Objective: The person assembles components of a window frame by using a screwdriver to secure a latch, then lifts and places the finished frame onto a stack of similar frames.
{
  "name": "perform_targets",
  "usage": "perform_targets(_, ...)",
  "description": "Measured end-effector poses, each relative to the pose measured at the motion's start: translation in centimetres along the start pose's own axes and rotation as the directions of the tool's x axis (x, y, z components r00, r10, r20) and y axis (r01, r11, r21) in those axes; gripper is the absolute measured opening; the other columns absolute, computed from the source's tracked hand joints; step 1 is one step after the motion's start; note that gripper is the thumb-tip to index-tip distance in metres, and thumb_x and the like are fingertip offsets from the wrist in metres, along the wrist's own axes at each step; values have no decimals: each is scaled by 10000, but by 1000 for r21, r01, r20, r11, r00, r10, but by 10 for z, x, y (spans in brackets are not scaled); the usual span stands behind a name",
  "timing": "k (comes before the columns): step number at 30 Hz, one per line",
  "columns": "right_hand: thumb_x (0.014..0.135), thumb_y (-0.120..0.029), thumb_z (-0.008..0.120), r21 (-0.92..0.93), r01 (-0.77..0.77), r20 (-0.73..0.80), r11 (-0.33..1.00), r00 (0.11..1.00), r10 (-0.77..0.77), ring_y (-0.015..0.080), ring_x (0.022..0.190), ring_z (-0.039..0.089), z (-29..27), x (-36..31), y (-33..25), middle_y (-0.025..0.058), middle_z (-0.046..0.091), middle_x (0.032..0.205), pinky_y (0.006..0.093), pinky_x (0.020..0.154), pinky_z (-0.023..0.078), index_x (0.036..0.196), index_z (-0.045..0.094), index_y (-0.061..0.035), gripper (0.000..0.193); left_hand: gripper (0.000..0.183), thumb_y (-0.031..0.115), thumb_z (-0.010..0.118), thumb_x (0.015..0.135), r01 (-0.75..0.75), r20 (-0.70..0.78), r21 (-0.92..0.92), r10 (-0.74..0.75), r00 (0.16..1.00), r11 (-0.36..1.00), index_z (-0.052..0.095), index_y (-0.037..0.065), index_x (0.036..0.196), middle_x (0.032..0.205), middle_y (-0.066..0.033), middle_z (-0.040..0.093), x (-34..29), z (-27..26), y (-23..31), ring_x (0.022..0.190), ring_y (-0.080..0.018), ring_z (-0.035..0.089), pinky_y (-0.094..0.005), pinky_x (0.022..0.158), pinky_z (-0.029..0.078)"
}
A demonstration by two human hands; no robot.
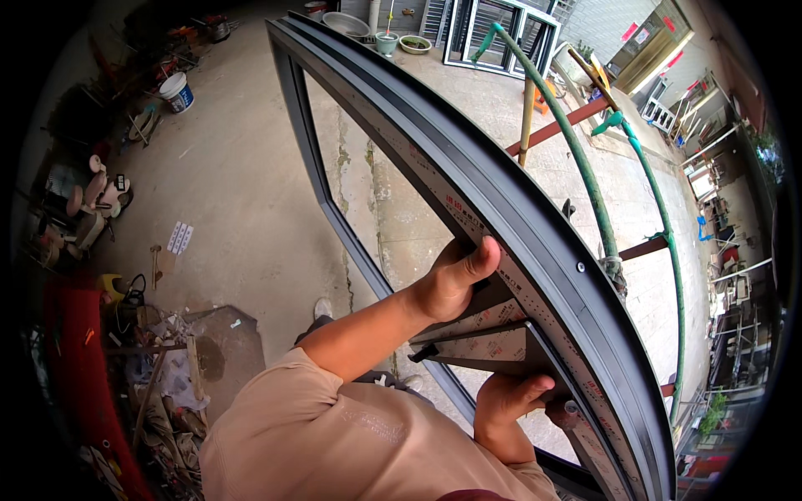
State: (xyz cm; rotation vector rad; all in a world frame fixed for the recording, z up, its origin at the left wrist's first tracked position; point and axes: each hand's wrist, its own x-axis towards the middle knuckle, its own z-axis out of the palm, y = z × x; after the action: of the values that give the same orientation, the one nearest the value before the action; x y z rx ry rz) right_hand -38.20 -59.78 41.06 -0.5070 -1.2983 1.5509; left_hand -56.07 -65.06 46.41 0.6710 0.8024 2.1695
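- Window frame point(518, 213) is right up against the person, tilted, its long outer edge sweeping from upper left to lower right.
- Left hand point(451, 284) is hooked around the inner edge, thumb on the face, most fingers tucked out of sight.
- Right hand point(508, 401) sits lower, thumb sticking out; fingers are hidden, so can't tell if it's pinching anything.
- Film-wrapped bar point(493, 346) angles across the opening between the hands.
- Print-wise, pale film point(455, 207) carries repeated red and dark lettering along the inner face.
- Looks: dark grey, grooved profile with a small round screw-like head point(581, 267) near the outer edge.
- Tight side is the right: a green pole point(588, 167) curves just beyond that edge.
- Roomier side is the left, with concrete floor point(225, 167) stretching away.
- Farther back, a white bucket point(176, 93) with blue lettering, then a plant pot point(386, 43).
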Motion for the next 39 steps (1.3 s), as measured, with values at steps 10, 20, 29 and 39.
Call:
perform_targets(10, 969, -615, 633, 206, -79, 275, 975, 961, 20, 243, 1384, 449, 254, 18, 21, 99, 441, 1531, 412, 1169, 365, 1535, 379, -65, 828, 848, 671, 575, 958, -227, -165, 114, 244, 956, 967, 438, 51, 1519, 1481, -73, 548, 35, -133, 225, 1364, -239, 513, -421, 1155, 390)
perform_targets(20, 957, -588, 669, 96, -711, 726, 697, 529, 440, 205, 1283, 529, 447, 71, 50, 81, 605, 1395, 336, 1101, 437, 1430, 571, -22, 743, 656, 553, 511, 1050, -417, -109, 203, 444, 890, 886, 479, 84, 1507, 1480, -52, 570, 112, -219, 376, 1335, -227, 545, -426, 1149, 407)
perform_targets(29, 991, -227, 743, 330, -696, 865, 637, 493, 91, 155, 1115, 633, 597, 180, 119, 69, 714, 1244, 299, 975, 508, 1298, 655, 7, 396, 686, 562, 507, 1049, -497, -84, 378, 564, 822, 781, 429, 97, 1547, 1551, -77, 494, 184, -311, 470, 1389, -255, 493, -501, 1194, 363)
perform_targets(39, 904, -204, 839, 481, -736, 840, 476, 542, -10, 159, 1161, 604, 775, 296, 231, 70, 661, 1258, 329, 983, 518, 1336, 570, -6, 546, 690, 522, 574, 1031, -675, -96, 552, 842, 531, 489, 466, 37, 1510, 1546, -164, 488, 294, -444, 548, 1379, -328, 507, -549, 1197, 375)
